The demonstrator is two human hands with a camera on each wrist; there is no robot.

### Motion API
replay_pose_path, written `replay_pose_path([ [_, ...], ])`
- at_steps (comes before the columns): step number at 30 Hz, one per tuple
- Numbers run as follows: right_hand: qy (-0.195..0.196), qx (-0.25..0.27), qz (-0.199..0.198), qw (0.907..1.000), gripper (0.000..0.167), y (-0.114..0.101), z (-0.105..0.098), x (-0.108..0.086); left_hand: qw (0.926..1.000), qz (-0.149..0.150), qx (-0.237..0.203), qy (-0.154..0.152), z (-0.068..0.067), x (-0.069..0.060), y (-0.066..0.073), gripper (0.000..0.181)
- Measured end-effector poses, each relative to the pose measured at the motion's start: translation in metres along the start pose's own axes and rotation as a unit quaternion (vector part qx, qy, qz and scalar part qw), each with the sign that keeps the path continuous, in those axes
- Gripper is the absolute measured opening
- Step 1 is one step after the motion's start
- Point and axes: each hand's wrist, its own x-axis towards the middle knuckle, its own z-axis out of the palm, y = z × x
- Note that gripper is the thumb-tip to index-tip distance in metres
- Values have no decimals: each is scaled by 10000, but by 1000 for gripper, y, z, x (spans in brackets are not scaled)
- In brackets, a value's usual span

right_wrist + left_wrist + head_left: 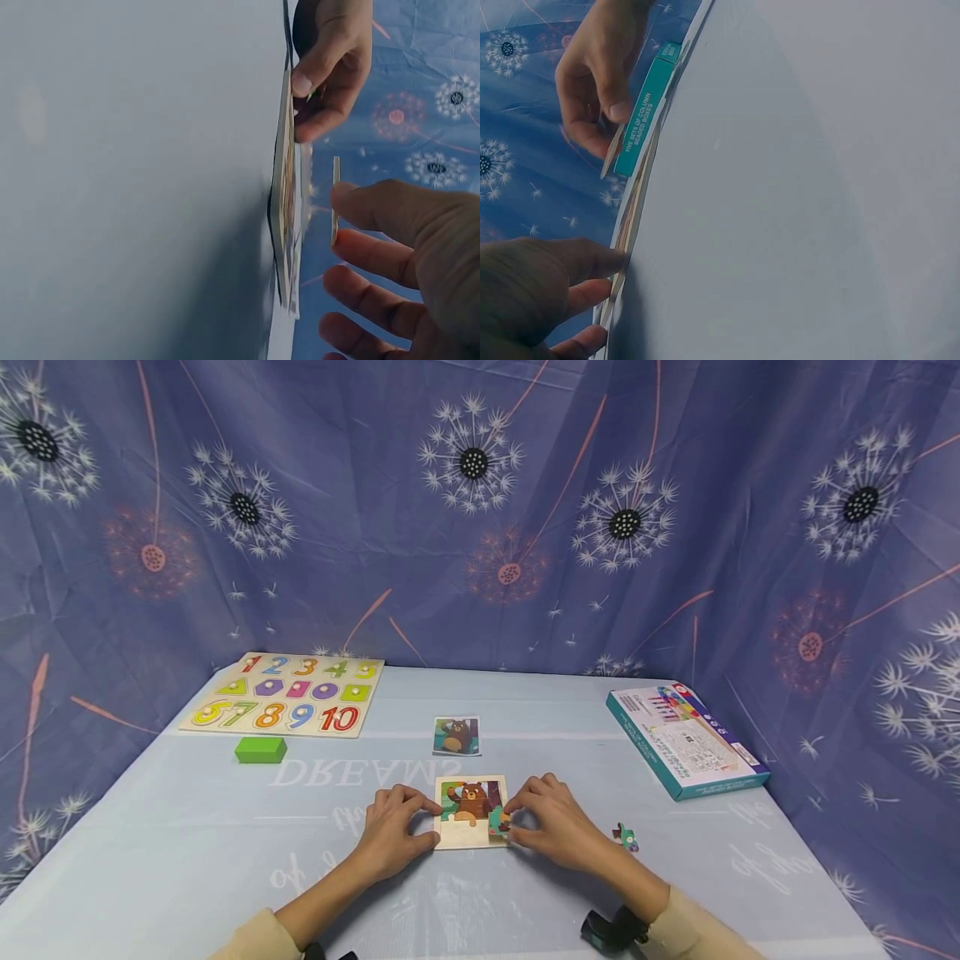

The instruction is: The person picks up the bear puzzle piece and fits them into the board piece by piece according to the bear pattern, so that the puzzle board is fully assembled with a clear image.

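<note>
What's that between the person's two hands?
The head view shows a pale square wooden board bearing a partly assembled brown-bear puzzle; the right hand pinches a teal-and-brown piece.

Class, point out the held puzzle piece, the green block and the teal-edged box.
Held puzzle piece (498, 822): head view, coloured face.
Green block (260, 753): head view, front face.
Teal-edged box (684, 739): head view, printed top.

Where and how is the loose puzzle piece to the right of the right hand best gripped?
Probably pinch opposite edges of the loose puzzle piece, coming from above on its right: it appears to lie flat, with the right hand to its left.
</note>
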Motion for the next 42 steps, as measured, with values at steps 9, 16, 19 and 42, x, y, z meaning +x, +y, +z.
replay_pose_path([
  [9, -107, -73, -213, 9997, 23, -15, 10, 14, 10000, -31, 20, -35, 0, 0, 0, 25],
  [16, -219, -136, -275, 9993, 22, -26, 17, 23, 9999, 55, 104, 29, 0, 0, -1, 24],
  [19, -301, -158, -305, 9990, 23, -28, 20, 26, 9999, 68, 97, 32, 0, 0, -1, 24],
  [42, -499, -337, -504, 9969, 19, -37, 33, 36, 10000, 2, 35, -52, -1, 0, 0, 25],
])
